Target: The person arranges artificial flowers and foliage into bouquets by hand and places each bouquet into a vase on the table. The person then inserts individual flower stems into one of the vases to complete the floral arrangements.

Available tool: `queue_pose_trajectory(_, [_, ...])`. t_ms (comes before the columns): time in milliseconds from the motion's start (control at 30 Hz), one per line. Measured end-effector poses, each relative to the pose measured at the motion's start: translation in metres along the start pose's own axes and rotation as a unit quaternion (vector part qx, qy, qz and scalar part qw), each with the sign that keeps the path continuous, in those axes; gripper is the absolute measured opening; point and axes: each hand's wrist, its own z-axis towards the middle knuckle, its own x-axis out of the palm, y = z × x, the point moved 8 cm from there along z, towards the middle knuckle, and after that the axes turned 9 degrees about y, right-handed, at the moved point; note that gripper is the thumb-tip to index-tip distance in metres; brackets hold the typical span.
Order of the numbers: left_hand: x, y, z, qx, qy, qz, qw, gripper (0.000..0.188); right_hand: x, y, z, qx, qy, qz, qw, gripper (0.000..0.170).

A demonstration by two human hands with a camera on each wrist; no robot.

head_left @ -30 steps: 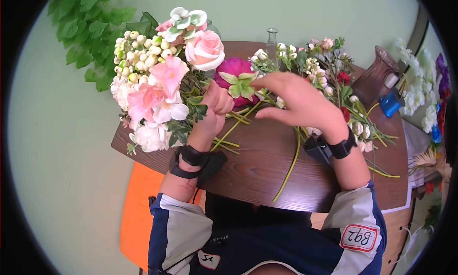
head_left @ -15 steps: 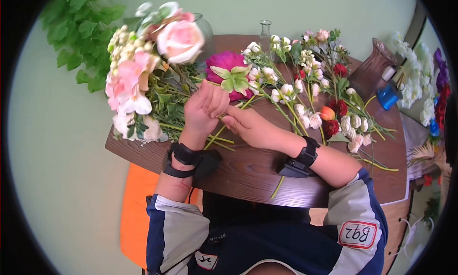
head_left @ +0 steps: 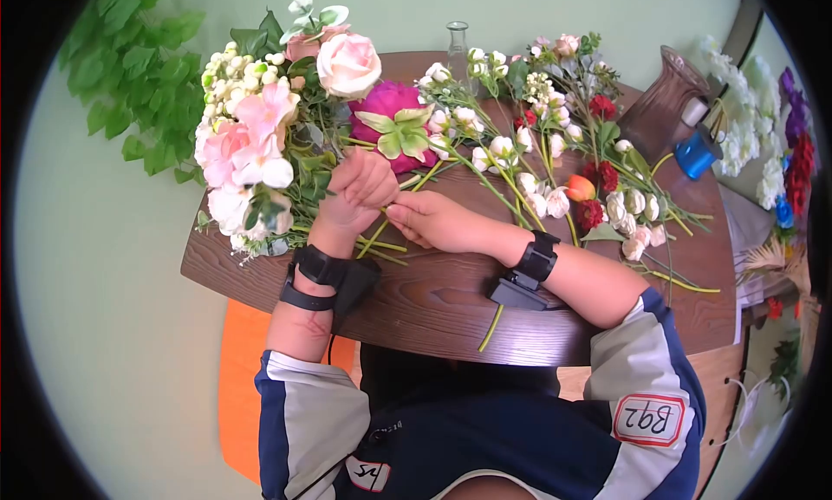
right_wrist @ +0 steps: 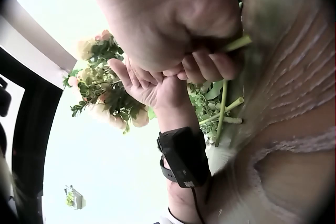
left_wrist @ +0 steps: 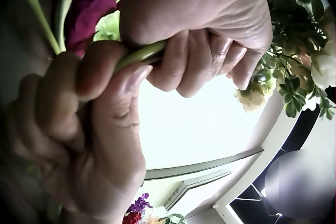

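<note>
My left hand grips a green flower stem with curled fingers, close beside the big bouquet of pink and white flowers. My right hand meets it from the right and pinches the same stem between thumb and forefinger. A cut stem end sticks out of the right fist in the right wrist view. Just beyond the hands lie a magenta bloom and a pale green flower. Which flower the held stem belongs to, I cannot tell.
Loose stems with white buds and red flowers spread over the right of the brown table. A tilted purple glass vase, a blue spool and a clear bottle stand behind. Green leaves hang on the wall.
My right hand has come down and left from above the loose flowers, and its spread fingers have closed on the stem at the left hand. The bouquet swayed left, then partly back.
</note>
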Motion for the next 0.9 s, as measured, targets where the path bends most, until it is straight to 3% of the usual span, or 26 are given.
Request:
queue_pose_trajectory(67, [-0.003,0.001,0.000,0.001,-0.024,-0.010,1.000,0.056,-0.003,0.000,-0.001,-0.004,-0.007,-0.011,1.000,0.026])
queue_pose_trajectory(133, [-0.009,0.001,-0.002,0.002,-0.077,-0.010,0.997,0.058,-0.010,0.013,-0.005,-0.033,-0.067,-0.138,0.988,0.022])
queue_pose_trajectory(167, [-0.007,0.001,-0.002,0.002,-0.075,-0.011,0.997,0.058,-0.009,0.015,-0.006,-0.032,-0.068,-0.139,0.988,0.022])
queue_pose_trajectory(233, [-0.010,-0.004,-0.003,0.028,-0.106,0.002,0.994,0.059,-0.013,0.040,-0.017,-0.055,-0.166,-0.359,0.917,0.021])
queue_pose_trajectory(267, [-0.009,-0.005,-0.002,0.027,-0.104,0.001,0.994,0.059,-0.014,0.046,-0.019,-0.054,-0.168,-0.360,0.916,0.021])
queue_pose_trajectory(333, [-0.004,-0.010,0.000,0.035,-0.094,0.014,0.995,0.059,-0.006,0.085,-0.034,-0.166,-0.246,-0.553,0.779,0.025])
queue_pose_trajectory(367, [-0.003,-0.011,0.000,0.042,-0.093,0.013,0.995,0.059,-0.006,0.093,-0.036,-0.164,-0.248,-0.553,0.778,0.025])
queue_pose_trajectory(433, [-0.004,-0.012,0.000,0.043,-0.109,0.028,0.993,0.059,-0.014,0.101,-0.041,-0.073,-0.305,-0.641,0.700,0.034])
queue_pose_trajectory(467, [-0.006,-0.014,-0.002,0.043,-0.127,0.045,0.990,0.059,-0.017,0.099,-0.041,-0.070,-0.304,-0.641,0.702,0.034])
queue_pose_trajectory(533, [-0.005,-0.011,-0.001,0.031,-0.125,0.037,0.991,0.059,-0.041,0.075,-0.038,0.083,-0.300,-0.674,0.670,0.040])
queue_pose_trajectory(600, [-0.005,-0.008,-0.001,0.020,-0.121,0.032,0.992,0.059,-0.054,0.053,-0.036,0.118,-0.279,-0.673,0.674,0.035])
queue_pose_trajectory(667, [-0.004,-0.003,-0.001,0.008,-0.110,0.024,0.994,0.059,-0.056,0.035,-0.032,0.136,-0.201,-0.579,0.779,0.026])
queue_pose_trajectory(700, [-0.003,-0.002,0.000,0.009,-0.112,0.023,0.993,0.059,-0.056,0.037,-0.031,0.137,-0.199,-0.579,0.779,0.026])
queue_pose_trajectory(800, [0.000,0.000,-0.002,-0.012,-0.117,0.028,0.993,0.057,-0.046,0.057,-0.030,0.021,-0.233,-0.507,0.830,0.011])
queue_pose_trajectory(833, [0.000,0.000,-0.002,-0.018,-0.136,0.026,0.990,0.057,-0.046,0.058,-0.029,0.022,-0.232,-0.506,0.831,0.011])
queue_pose_trajectory(900, [-0.002,0.000,-0.002,-0.021,-0.154,0.026,0.987,0.056,-0.057,0.076,-0.036,-0.076,-0.319,-0.414,0.849,0.009])
